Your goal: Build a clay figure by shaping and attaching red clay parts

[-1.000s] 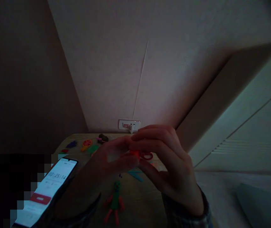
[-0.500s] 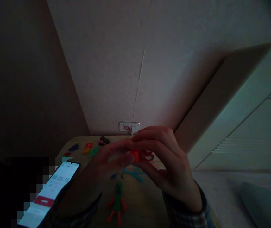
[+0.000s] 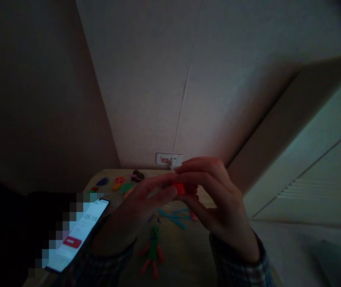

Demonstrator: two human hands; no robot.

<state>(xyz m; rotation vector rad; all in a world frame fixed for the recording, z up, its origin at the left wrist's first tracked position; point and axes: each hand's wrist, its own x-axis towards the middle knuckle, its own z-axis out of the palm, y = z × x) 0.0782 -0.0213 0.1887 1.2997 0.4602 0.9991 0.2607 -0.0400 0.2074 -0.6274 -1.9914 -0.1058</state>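
Note:
Both hands meet above the table, closed on a small orange-red lump (image 3: 180, 188) that looks like modelling clay. My left hand (image 3: 137, 211) pinches its left side between thumb and fingers. My right hand (image 3: 221, 195) curls round from the right, thumb below and fingers above. A dark red looped thing (image 3: 193, 190) shows between the right fingers and thumb; whether it is held or lies behind is unclear. Below the hands a small green figure (image 3: 153, 249) with orange arms and legs lies on the table. Light-blue plastic tools (image 3: 175, 217) lie crossed beneath the fingers.
A lit phone (image 3: 82, 233) showing a timer lies at the left of the wooden table (image 3: 185, 255). Several coloured pieces, including an orange wheel shape (image 3: 119, 180) and a dark brown piece (image 3: 138, 175), sit near the back edge. A wall socket (image 3: 169, 159) holds a plug.
The view has shifted, so everything appears slightly further right. Both hands still grip the orange-red lump; the dark red loop shows less plainly between the right fingers.

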